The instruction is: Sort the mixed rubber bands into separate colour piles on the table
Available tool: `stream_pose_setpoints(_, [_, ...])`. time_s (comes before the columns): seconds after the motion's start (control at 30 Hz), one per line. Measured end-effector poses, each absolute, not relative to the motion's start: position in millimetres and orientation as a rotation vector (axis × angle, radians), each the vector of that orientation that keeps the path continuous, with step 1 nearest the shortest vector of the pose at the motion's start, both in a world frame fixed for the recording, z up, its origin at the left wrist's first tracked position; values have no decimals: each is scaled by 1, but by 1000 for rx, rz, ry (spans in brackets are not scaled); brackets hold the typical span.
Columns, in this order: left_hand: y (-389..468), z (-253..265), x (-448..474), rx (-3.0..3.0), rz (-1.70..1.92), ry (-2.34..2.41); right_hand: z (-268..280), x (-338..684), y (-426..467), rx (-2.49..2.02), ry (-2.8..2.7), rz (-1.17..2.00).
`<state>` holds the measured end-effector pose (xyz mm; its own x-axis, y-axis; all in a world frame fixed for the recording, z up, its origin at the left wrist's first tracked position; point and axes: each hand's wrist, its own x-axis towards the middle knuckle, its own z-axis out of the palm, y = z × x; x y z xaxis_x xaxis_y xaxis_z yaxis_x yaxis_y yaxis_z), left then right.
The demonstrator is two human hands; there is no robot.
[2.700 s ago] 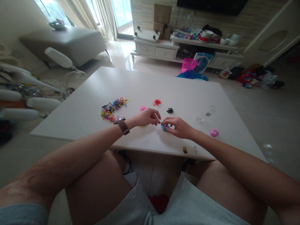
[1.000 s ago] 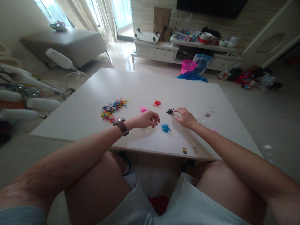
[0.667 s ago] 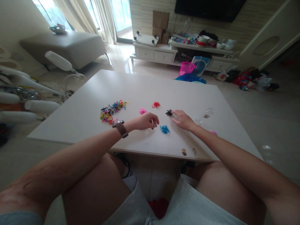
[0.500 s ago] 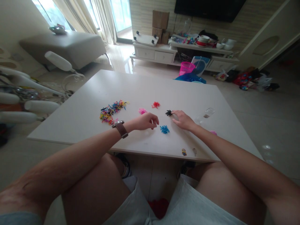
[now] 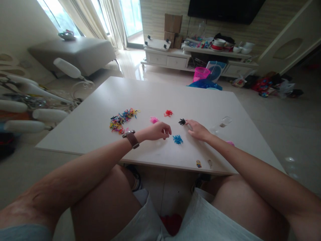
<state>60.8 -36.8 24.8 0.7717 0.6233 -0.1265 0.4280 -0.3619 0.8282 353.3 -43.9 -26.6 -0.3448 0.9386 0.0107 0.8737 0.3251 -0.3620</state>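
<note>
My left hand (image 5: 160, 131) hovers above the white table (image 5: 200, 100), fingers loosely curled and apart, with nothing visible in them. Just right of it lies a pile of small blue rubber bands (image 5: 178, 139); a pink pile (image 5: 154, 119) sits behind it. My right hand (image 5: 197, 129) touches the edge of a black rubber band pile (image 5: 182, 122) with its fingertips, thumb and index apart. A red pile (image 5: 168, 113) lies farther back. To the left spreads a long heap of mixed-colour bands (image 5: 121, 120).
A clear plastic container (image 5: 225, 121) lies beyond my right forearm. A small yellow-and-blue cartoon figure piece (image 5: 198, 163) and a pale small piece (image 5: 210, 163) lie near the front edge. Lamp arms with white shades (image 5: 67, 68) stand at the left. A pink basket (image 5: 201, 73) stands behind the table.
The whole view has shifted slightly right and down. Both hands stay almost in place relative to the piles, my right fingertips still at the black one.
</note>
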Motion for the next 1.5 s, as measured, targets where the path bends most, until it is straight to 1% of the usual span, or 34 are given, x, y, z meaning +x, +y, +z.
stream_pose_setpoints(0.77, [-31, 24, 55, 2009, 273, 801, -21, 355, -49, -1660, -2466, 427])
stream_pose_setpoints(0.9, [-6, 38, 20, 2002, 402, 1038, -21, 356, -47, -1645, -2479, 423])
stream_pose_setpoints(1.0, [18, 41, -29, 1884, 603, 1492, -21, 357, -45, -1646, -2494, 445])
stream_pose_setpoints(1.07, [30, 34, -64, 1779, 736, 1826, -22, 358, -43, -1641, -2495, 455])
stream_pose_setpoints(1.13, [36, 20, -94, 1662, 733, 2028, -23, 359, -42, -1631, -2490, 463])
stream_pose_setpoints(1.2, [37, 5, -114, 1620, 633, 2085, -24, 359, -42, -1619, -2490, 477])
stream_pose_setpoints(1.3, [33, -12, -129, 1622, 528, 2037, -24, 359, -42, -1610, -2506, 500])
stream_pose_setpoints(1.5, [29, -10, -134, 1572, 607, 1942, -25, 360, -42, -1590, -2530, 533])
